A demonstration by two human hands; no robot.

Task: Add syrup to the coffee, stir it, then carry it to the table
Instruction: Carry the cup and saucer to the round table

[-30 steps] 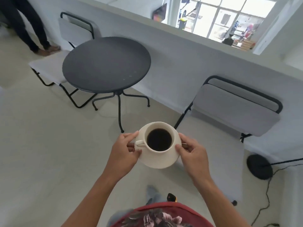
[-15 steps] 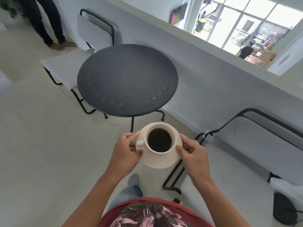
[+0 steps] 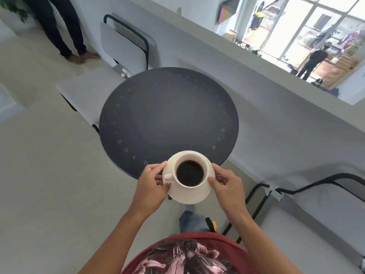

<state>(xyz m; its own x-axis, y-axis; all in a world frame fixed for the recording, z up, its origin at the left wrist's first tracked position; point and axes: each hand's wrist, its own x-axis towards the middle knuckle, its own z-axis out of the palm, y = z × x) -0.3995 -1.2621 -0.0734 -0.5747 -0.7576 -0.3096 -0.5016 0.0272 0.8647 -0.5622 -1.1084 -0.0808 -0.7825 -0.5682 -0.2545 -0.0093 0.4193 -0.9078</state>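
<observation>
The person stands at the near edge of a round dark table (image 3: 167, 119), holding a cream saucer (image 3: 189, 193) with a cream cup (image 3: 190, 171) on it. Both hands carry it: the left hand (image 3: 152, 186) grips the saucer's left rim, thumb on top beside the cup's small handle, which points left; the right hand (image 3: 229, 187) grips the right rim, thumb pressed on the saucer near the cup's side and fingers curled beneath. The cup is filled nearly to the brim with black coffee (image 3: 190, 173), its surface level. The saucer's far half overlaps the near edge of the tabletop, while its near half hangs over the pale floor (image 3: 49, 184); whether it touches the table I cannot tell. The tabletop is bare, with a ring of small perforated dots near its rim.

2 pale chairs with black tube frames flank the table: 1 chair (image 3: 94, 91) at the far left, tucked partly under it, another chair (image 3: 320, 224) at the near right. A low grey wall (image 3: 276, 107) runs behind the table. At the far left stand another person's legs (image 3: 59, 30) in dark trousers.
</observation>
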